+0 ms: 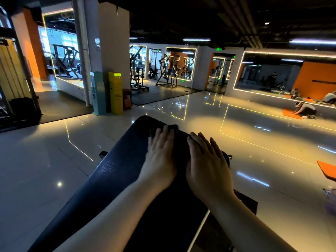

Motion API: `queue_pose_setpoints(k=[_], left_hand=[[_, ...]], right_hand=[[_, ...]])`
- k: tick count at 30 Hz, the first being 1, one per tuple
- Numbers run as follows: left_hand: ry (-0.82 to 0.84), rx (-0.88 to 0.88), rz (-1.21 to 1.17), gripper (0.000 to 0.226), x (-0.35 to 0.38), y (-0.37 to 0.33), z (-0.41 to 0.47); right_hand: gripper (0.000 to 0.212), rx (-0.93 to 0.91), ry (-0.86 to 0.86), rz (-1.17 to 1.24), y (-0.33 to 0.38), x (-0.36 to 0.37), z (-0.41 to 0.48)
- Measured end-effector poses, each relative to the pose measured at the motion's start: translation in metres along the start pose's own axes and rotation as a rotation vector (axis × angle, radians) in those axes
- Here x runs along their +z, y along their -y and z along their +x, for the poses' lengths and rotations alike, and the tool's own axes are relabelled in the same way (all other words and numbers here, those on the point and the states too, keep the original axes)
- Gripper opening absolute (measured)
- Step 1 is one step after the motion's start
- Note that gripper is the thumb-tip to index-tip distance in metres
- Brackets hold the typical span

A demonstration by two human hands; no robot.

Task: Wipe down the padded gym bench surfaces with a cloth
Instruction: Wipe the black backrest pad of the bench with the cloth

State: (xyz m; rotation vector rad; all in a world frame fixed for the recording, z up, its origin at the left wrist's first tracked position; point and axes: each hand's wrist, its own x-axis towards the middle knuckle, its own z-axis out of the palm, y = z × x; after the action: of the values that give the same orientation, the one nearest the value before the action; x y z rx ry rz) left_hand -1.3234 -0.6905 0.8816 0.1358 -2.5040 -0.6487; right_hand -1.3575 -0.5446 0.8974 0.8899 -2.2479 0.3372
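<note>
Single view, worn on the head. Looks forward and down along the padded bench (116, 171) from just above its near end. Sits close enough to have the left hand (161, 151), the right hand (207, 160) and both forearms filling the lower middle. Faces across the glossy floor (200, 113) toward a mirror (272, 77) on the far wall, with a white pillar (112, 42) at upper left. Wide-angle, taking in dark ceiling (181, 15) and floor at once.

The dark cloth (174, 127) is mostly hidden under 2 hands, and its edges are lost against the dark bench pad (112, 179) (only a corner shows past the fingertips). The left hand (160, 151) is smeared by blur, while the right hand (207, 160) is sharper. The bottom edge cuts off the bench's near end.
</note>
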Motion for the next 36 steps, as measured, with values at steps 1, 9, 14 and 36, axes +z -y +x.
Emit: queue_pose_setpoints(k=[1,9,14,36], left_hand=[[0.011,0.102,0.017,0.064,0.002,-0.014,-0.015],[-0.027,-0.044,-0.029,0.061,-0.001,0.016,-0.015],[0.106,0.265,0.045,0.057,0.003,-0.024,-0.054],[0.074,0.267,-0.062,0.054,0.015,-0.041,-0.078]], right_hand=[[0.048,0.009,-0.029,0.027,-0.001,0.000,-0.001],[0.055,0.036,0.016,0.221,-0.004,0.000,-0.004],[0.055,0.041,0.035,0.372,-0.007,-0.010,-0.002],[0.054,-0.071,0.035,0.274,-0.045,-0.001,-0.029]])
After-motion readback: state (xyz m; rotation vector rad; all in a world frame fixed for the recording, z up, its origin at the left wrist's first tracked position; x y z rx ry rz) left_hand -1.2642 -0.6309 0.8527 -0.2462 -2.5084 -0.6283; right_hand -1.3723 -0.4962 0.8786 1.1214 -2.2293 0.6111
